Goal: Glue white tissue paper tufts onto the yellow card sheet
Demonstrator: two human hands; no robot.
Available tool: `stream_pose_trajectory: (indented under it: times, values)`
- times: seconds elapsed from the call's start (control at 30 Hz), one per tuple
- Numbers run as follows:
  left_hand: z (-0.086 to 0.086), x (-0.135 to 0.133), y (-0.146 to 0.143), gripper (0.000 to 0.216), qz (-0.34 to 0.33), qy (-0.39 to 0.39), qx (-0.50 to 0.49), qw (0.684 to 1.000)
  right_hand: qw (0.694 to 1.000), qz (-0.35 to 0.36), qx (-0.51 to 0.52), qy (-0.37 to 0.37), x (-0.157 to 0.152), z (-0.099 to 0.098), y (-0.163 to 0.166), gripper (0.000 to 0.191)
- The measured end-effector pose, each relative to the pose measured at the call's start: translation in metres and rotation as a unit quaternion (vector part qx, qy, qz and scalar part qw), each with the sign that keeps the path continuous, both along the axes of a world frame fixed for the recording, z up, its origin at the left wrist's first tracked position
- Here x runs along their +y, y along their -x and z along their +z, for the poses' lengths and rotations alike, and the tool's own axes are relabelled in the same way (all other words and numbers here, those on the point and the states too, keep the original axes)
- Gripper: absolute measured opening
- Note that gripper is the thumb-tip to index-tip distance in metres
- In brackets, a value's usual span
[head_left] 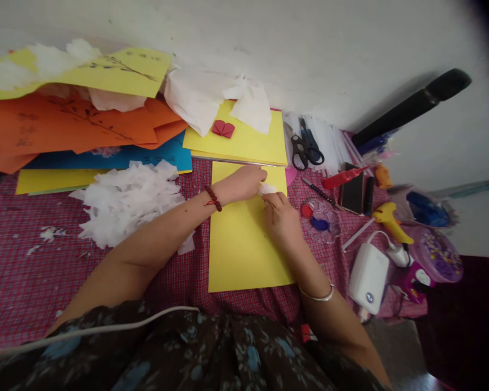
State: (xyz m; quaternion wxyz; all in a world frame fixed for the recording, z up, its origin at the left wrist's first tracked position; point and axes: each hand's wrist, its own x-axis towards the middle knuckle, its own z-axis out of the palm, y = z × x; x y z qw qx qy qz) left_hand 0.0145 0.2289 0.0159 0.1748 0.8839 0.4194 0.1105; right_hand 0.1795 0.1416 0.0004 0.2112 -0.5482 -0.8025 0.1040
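A yellow paper sheet (244,244) lies on the red checked cloth in front of me. Both hands meet over its upper right part. My left hand (244,182), with a red bead bracelet at the wrist, has its fingers curled on a small white tissue wad (267,188). My right hand (281,214), with a silver bangle further down the arm, pinches the same wad from the right. A heap of cut white tissue pieces (126,201) sits just left of my left forearm.
Orange, yellow and blue paper sheets (77,125) are stacked at the back left. A yellow pad (244,144) carries a red paper heart (223,128). Scissors (305,146), a paint palette (321,220), a yellow glue gun (389,220) and a white box (369,277) lie to the right.
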Motion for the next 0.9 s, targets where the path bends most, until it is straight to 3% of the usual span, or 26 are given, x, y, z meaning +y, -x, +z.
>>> stream_pose_trajectory:
  times: [0.33, 0.47, 0.53, 0.63, 0.77, 0.9]
  values:
    - [-0.002, 0.001, 0.002, 0.02, -0.002, 0.007, -0.028, 1.0, 0.991, 0.034, -0.129, 0.013, -0.008, 0.008, 0.006, 0.021]
    - [-0.002, 0.002, 0.002, 0.022, -0.007, 0.007, -0.032, 0.999, 0.993, 0.027, -0.113, 0.012, -0.01, 0.004, 0.007, 0.021]
    - [-0.001, 0.001, 0.003, 0.021, -0.019, 0.002, -0.03, 0.999, 0.999, 0.017, -0.04, 0.018, -0.01, 0.001, 0.003, 0.021]
    - [-0.001, -0.001, 0.003, 0.02, -0.032, 0.002, -0.029, 0.999, 0.987, -0.004, 0.158, 0.024, -0.008, -0.001, -0.008, 0.016]
    - [-0.004, 0.001, 0.003, 0.022, -0.033, 0.004, -0.031, 0.999, 0.905, -0.076, 0.415, 0.059, -0.002, 0.002, -0.024, 0.016]
    - [-0.007, 0.005, 0.004, 0.03, -0.009, 0.005, -0.05, 0.999, 0.835, -0.116, 0.531, 0.089, 0.003, 0.003, -0.031, 0.019]
